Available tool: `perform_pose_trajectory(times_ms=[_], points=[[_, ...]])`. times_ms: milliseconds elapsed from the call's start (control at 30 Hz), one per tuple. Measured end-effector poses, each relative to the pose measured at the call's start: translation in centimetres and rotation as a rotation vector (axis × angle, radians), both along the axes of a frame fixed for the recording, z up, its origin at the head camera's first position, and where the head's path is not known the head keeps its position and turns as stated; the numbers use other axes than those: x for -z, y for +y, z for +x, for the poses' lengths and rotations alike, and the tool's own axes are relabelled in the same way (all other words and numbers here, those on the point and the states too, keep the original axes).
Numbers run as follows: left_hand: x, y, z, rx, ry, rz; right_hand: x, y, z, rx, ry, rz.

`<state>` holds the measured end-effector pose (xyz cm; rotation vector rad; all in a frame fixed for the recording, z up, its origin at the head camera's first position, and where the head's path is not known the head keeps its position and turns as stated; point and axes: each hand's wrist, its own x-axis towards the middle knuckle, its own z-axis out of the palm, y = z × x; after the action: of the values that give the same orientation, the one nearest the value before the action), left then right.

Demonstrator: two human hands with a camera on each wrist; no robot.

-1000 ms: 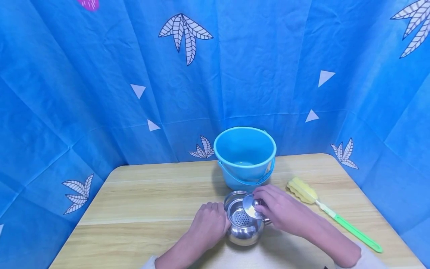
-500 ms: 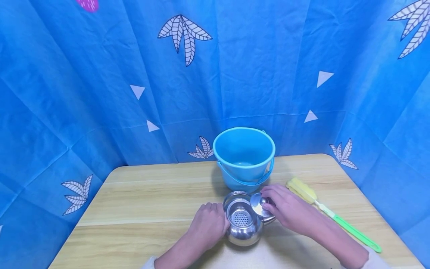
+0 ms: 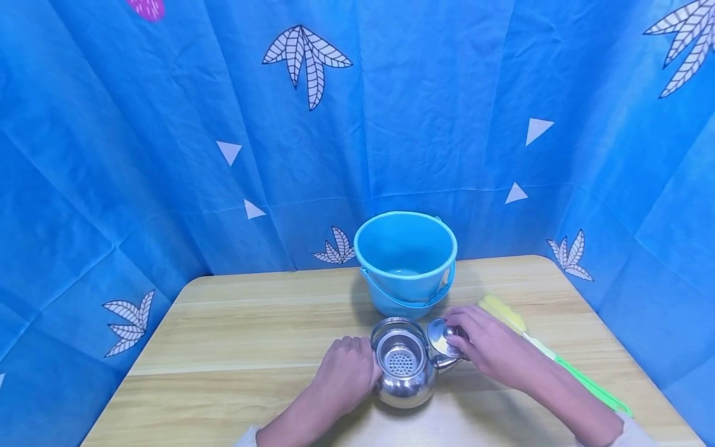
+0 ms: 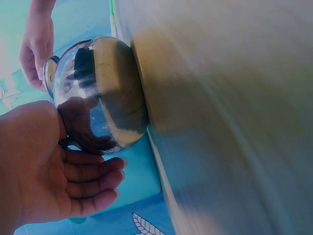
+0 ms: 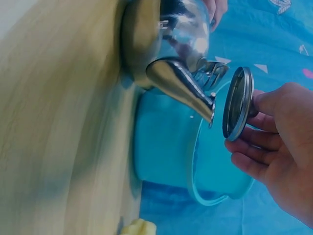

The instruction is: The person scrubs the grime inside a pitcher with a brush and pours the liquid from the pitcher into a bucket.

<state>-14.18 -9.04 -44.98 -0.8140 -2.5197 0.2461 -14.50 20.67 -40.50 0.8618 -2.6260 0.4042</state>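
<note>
A shiny steel teapot (image 3: 404,388) stands on the wooden table, uncovered, with a perforated strainer (image 3: 400,362) showing inside its mouth. My left hand (image 3: 347,371) holds the pot at its left side near the rim; in the left wrist view its fingers bend loosely by the pot's wall, and the thumb is hidden. To the right of the mouth, my right hand (image 3: 483,341) pinches the round steel lid (image 5: 238,104) by its knob. The lid is held apart from the pot, above the spout (image 5: 183,88), its underside showing in the right wrist view.
Right behind the teapot stands a light blue bucket (image 3: 399,288) with its handle hanging in front. A sponge brush with a yellow head (image 3: 503,311) and green handle (image 3: 594,386) lies at the right, partly behind my right arm. Blue patterned cloth (image 3: 424,124) surrounds the table.
My right hand has carried the lid to the right, from over the teapot's mouth to above the spout, uncovering more of the strainer. The left hand and pot have stayed in place.
</note>
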Motion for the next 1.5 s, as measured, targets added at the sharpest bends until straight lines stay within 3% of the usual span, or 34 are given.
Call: perform_pose_trajectory(times_ms=[667,1033,1500], points=[[0.1,0.1,-0.1,-0.01,-0.004,-0.03,1.5,1.4,-1.3,0.017,0.001,-0.016],[0.1,0.1,-0.1,-0.015,-0.026,-0.007,1.9,1.6,-1.7,0.041,-0.062,-0.025],[0.2,0.1,-0.2,-0.013,-0.038,0.021,2.9,2.3,-2.9,0.029,-0.025,-0.051]])
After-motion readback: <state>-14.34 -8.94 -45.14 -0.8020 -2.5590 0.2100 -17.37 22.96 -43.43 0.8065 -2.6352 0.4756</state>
